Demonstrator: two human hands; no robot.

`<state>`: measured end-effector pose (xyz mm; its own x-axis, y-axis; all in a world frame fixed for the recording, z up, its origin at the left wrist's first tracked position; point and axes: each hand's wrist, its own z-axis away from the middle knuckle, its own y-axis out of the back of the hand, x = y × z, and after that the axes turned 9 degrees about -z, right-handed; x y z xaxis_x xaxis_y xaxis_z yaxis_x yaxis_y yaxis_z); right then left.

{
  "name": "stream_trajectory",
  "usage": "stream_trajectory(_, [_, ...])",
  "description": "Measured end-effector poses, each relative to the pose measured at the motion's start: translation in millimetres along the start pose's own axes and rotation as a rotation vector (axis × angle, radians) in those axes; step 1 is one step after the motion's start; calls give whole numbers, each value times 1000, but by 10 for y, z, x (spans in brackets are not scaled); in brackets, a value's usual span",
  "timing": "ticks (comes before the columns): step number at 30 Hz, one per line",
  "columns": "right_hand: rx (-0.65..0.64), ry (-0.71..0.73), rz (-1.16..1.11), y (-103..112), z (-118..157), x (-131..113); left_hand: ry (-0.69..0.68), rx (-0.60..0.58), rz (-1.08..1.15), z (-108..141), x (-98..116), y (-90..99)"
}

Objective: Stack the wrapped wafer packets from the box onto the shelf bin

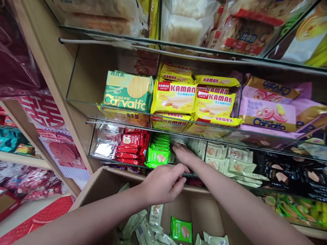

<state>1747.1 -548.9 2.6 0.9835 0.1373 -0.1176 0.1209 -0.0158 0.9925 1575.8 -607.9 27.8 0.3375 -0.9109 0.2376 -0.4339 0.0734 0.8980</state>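
My right hand (182,153) reaches into the lower shelf compartment, its fingers on the pale green packets beside the bright green packets (157,156); its fingertips are partly hidden among them. Just in front of the shelf edge, my left hand (165,182) is held with curled fingers above the cardboard box (204,207); whether something is inside those fingers is hidden. Inside the box lie several pale green packets (144,231) and a bright green one (181,230).
Red packets (131,146) and silver ones (104,144) fill the compartments further left. Yellow Kaman packs (175,97), a green Carvalfo pack (127,92) and purple packs (268,110) stand on the glass-fronted shelf above. Black packets (281,175) lie at the right.
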Motion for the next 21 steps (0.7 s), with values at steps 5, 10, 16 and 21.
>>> stream_trajectory(5, [61, -3, 52, -19, -27, -16, -43, -48, -7, -30, -26, 5])
stream_trajectory(10, [96, -26, 80, -16, -15, -55, -30, -67, -22, -54, -37, -23])
stream_trajectory(16, [144, -54, 80, -39, 11, -54, -50, -69, -40, -39, -5, -42])
stream_trajectory(21, [202, -75, 67, 292, 189, -190, -49, -44, -50, -67, -36, -32])
